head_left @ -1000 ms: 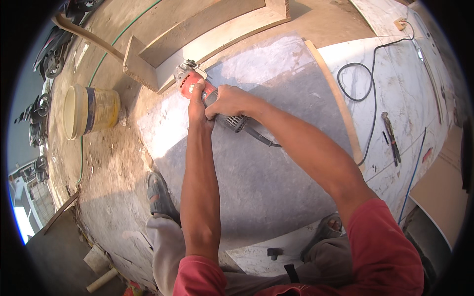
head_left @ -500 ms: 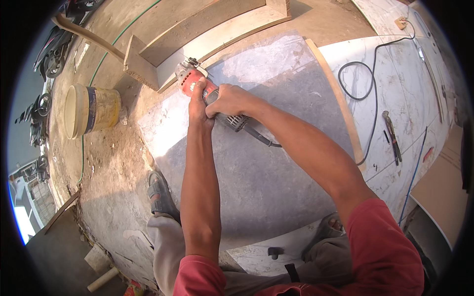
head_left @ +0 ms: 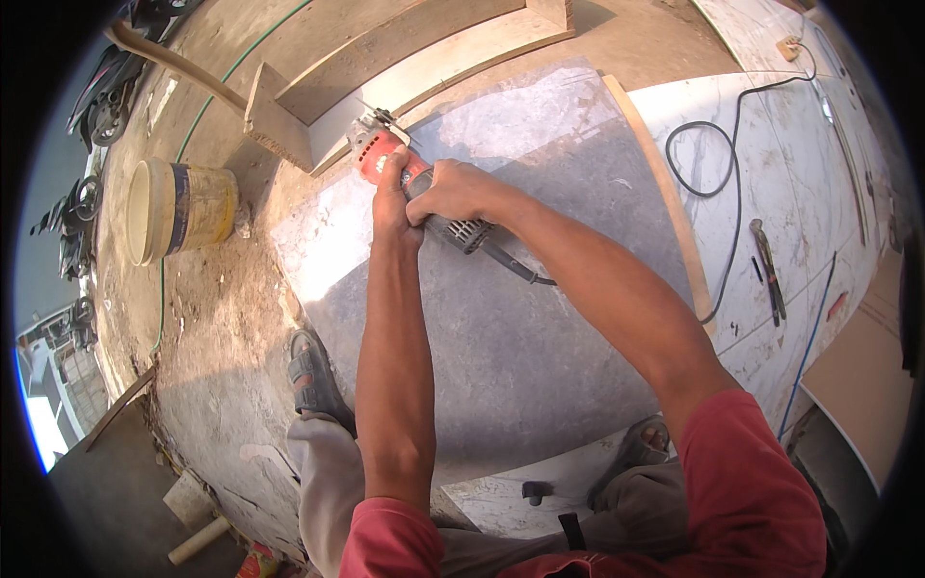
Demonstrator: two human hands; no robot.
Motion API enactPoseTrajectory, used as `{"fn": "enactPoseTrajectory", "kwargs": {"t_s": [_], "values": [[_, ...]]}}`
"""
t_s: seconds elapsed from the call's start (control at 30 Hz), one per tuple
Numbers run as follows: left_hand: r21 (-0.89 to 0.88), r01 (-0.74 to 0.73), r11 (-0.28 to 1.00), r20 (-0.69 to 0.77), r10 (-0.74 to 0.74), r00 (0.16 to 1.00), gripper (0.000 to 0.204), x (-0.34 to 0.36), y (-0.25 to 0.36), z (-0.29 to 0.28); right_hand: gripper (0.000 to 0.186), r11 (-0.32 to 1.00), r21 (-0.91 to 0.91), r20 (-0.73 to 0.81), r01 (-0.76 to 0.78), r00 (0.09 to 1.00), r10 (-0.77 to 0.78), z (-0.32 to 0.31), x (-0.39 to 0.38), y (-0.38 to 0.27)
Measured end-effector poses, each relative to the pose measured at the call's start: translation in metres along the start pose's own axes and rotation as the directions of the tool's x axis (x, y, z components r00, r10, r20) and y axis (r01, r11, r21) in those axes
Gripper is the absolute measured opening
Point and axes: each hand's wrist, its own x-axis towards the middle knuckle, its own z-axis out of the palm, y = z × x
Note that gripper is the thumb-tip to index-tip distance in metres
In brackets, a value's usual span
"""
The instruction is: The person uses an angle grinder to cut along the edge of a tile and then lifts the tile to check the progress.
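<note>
Both hands are closed round a red angle grinder with a grey, vented rear end. My left hand wraps the red body near the front. Just behind it, my right hand grips the grinder's middle. The grinder's head points away toward the upper left, over the far edge of a large grey tile slab. Whether its disc touches the slab cannot be made out. A black power cord trails from its rear and passes beneath my right forearm.
A wooden frame lies beyond the slab's far edge. Left stands a yellowish bucket. A wooden strip borders the slab's right side. Farther right, pincers and a looped black cord lie on white marbled tiles. My sandalled foot is beside the slab.
The view has shifted very slightly. Both hands keep their hold on the angle grinder, which sits almost where it was along the slab's far edge.
</note>
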Motion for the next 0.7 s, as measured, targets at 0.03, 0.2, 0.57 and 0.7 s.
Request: {"fn": "enactPoseTrajectory", "kwargs": {"t_s": [0.03,0.2,0.57,0.7], "values": [[0.000,-0.001,1.000,0.000,0.001,1.000,0.033,0.000,0.000,0.000,0.044,1.000,0.000,0.000,0.000,1.000,0.000,0.001,0.001,0.001],[0.006,-0.009,1.000,-0.017,0.009,1.000,0.032,-0.001,0.000,0.002,0.034,0.999,0.050,0.018,0.002,1.000,-0.003,0.001,0.004,0.004],[-0.011,-0.068,0.998,-0.013,0.068,0.998,0.032,-0.004,-0.007,0.004,0.076,0.996,-0.088,0.049,-0.020,0.999,0.024,-0.009,-0.004,0.002],[0.008,-0.059,0.998,-0.022,0.059,0.998,0.033,-0.005,-0.009,0.005,0.080,0.992,-0.123,0.048,-0.001,0.999,0.007,-0.010,-0.001,0.006]]}}
